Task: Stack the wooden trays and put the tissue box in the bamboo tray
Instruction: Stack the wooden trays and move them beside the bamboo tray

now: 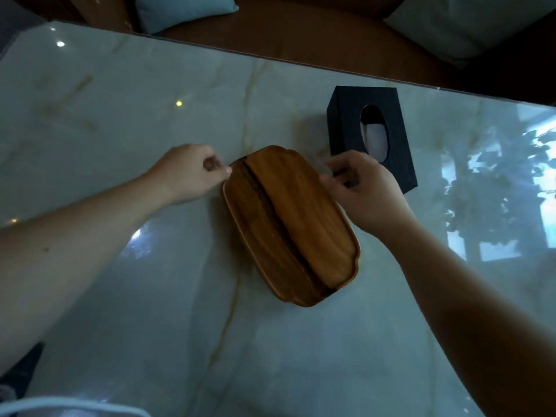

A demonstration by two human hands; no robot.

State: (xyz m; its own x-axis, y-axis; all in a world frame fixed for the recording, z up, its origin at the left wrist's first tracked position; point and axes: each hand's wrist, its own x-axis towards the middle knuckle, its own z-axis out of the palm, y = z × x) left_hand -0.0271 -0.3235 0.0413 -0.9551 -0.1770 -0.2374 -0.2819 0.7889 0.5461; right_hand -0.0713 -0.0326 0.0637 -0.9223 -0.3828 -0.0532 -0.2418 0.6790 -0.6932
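A brown wooden tray (288, 224) with a scalloped rim and a dark grain streak lies on the marble table, long side running from upper left to lower right. Whether another tray sits under it I cannot tell. My left hand (189, 173) touches its upper left rim with curled fingertips. My right hand (361, 188) is at the upper right rim, fingers bent against the edge. A black tissue box (355, 115) with an oval opening and white tissue stands just behind my right hand, partly hidden by it.
The glossy pale marble table (120, 121) has its far edge running diagonally across the top. Beyond it are a brown sofa (301, 28) and light cushions (186, 7). Window reflections shine on the right of the table.
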